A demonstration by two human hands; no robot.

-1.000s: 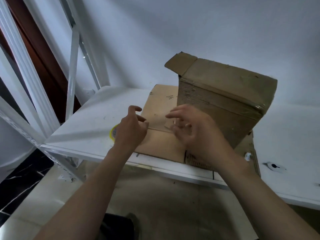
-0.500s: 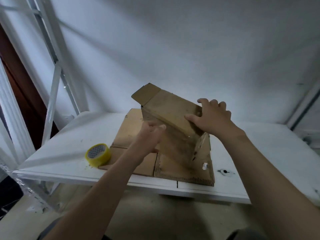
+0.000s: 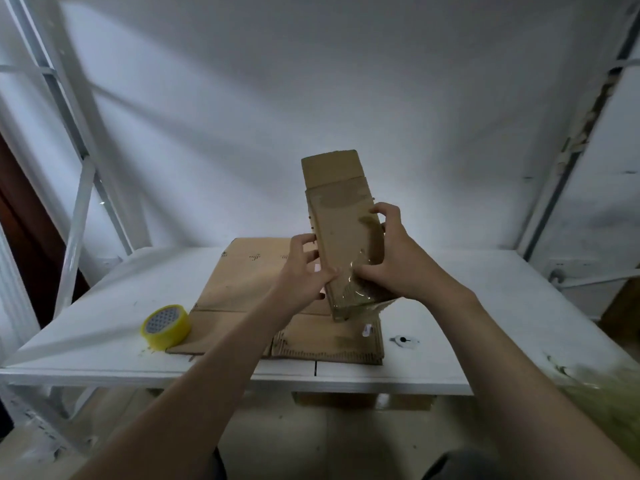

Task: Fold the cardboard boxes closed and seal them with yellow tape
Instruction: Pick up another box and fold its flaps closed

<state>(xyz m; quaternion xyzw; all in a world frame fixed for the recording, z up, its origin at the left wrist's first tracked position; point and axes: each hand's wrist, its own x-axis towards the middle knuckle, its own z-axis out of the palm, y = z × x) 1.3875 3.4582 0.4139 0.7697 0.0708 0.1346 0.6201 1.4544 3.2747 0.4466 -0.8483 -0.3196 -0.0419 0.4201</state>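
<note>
A tall brown cardboard box [image 3: 343, 233] stands tilted on end above the table, one flap sticking up at its top and clear tape shining on its lower part. My left hand [image 3: 303, 268] grips its left edge with curled fingers. My right hand [image 3: 391, 261] grips the right side, thumb on the front face. A roll of yellow tape [image 3: 166, 326] lies on the white table [image 3: 485, 323] to the left, apart from both hands. Flattened cardboard [image 3: 239, 292] lies under the box.
A white metal rack frame [image 3: 74, 140] rises at the left. The white wall is close behind the table. A small dark-centred hole or fitting [image 3: 402, 340] marks the tabletop to the right of the cardboard. Something green and blurred [image 3: 609, 403] shows at the lower right.
The box has been turned from a slanted lean to nearly upright on its end. My right hand has slid down from the top edge to the lower right side. My left hand now grips the left edge.
</note>
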